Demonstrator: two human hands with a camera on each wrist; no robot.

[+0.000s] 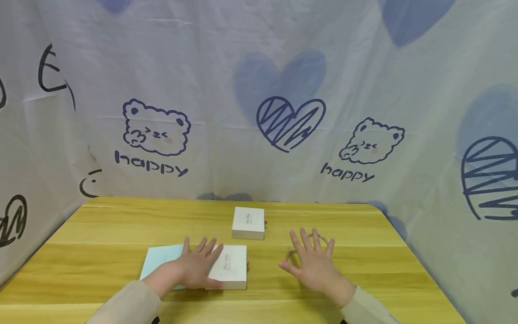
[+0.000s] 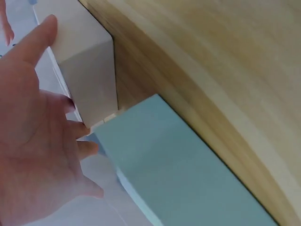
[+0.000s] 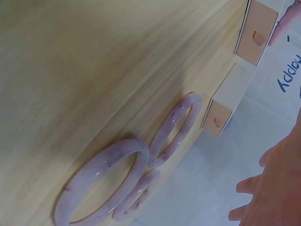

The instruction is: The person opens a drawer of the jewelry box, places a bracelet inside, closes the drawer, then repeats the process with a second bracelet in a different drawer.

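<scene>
My left hand (image 1: pixel 195 269) is spread, fingers straight, over the left side of a white box (image 1: pixel 234 265) with small printed text. In the left wrist view its thumb lies along the box's edge; whether it touches is hard to tell. Partly under that hand is a light blue flat box or booklet (image 1: pixel 155 260). My right hand (image 1: pixel 317 270), fingers fanned out, hovers above pale lilac bangles. The right wrist view shows a large bangle (image 3: pixel 141 155) in front and two smaller-looking ones, a farther bangle (image 3: pixel 190 101) and a lower bangle (image 3: pixel 153 179), on the wood.
A second white box (image 1: pixel 248 220) sits farther back on the wooden table (image 1: pixel 121 220). Both white boxes have a small tab on their right-hand end. A printed cloth (image 1: pixel 218 90) with bears and hearts hangs behind and along the sides.
</scene>
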